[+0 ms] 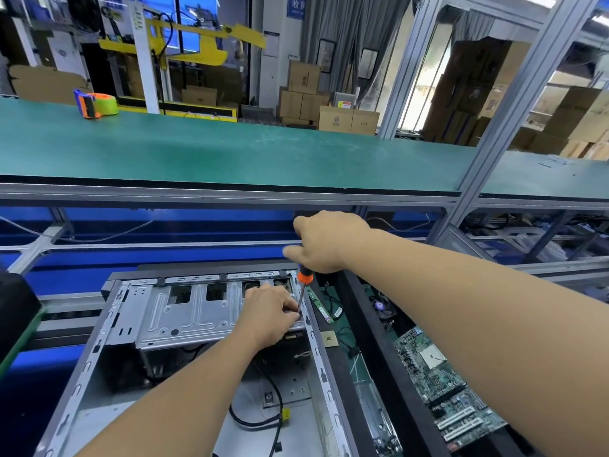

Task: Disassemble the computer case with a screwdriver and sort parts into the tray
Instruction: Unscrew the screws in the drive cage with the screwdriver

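Across from me a tape dispenser (95, 104) sits near the far left edge of the green shelf (230, 150); cardboard boxes (316, 100) are stacked beyond it.

One head-worn camera looks forward and down, close over the workbench (230, 150).

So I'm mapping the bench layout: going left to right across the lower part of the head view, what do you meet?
Computer case → left hand → screwdriver → green memory stick → motherboard.
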